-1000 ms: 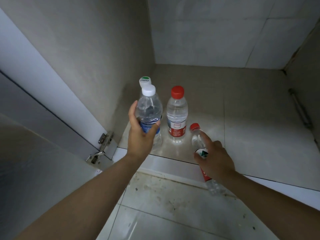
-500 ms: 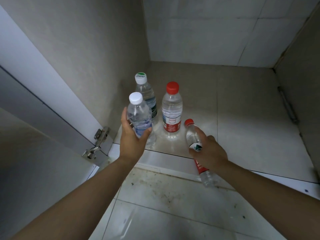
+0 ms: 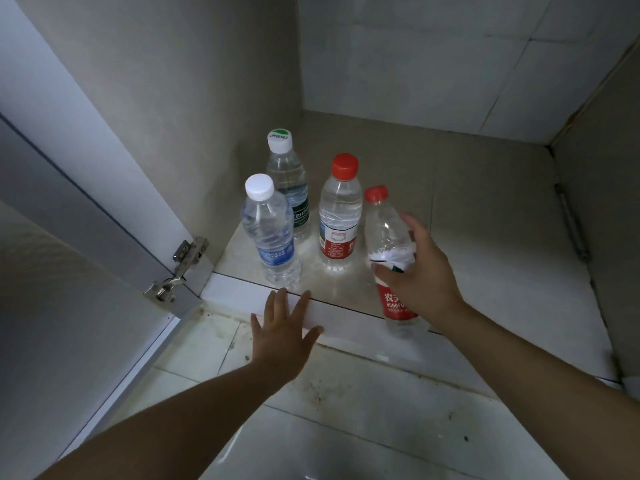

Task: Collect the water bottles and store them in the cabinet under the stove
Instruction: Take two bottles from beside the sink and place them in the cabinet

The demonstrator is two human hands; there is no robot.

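Holding a red-capped bottle (image 3: 389, 237) tilted in my right hand (image 3: 420, 271), grip clenched around its middle, over the cabinet floor (image 3: 485, 244) edge. My left hand (image 3: 282, 336) is released, fingers spread, empty. Three bottles stand upright inside: white-capped (image 3: 272, 233) in front, green-labelled (image 3: 289, 181) behind, red-labelled (image 3: 339, 213) beside them

Right hand (image 3: 420, 271) grips a tilted bottle (image 3: 391, 244), seemingly unseated; left hand (image 3: 282, 336) empty.

Beige cabinet floor (image 3: 485, 216), 3 upright water bottles (image 3: 272, 233) near its left-front corner.
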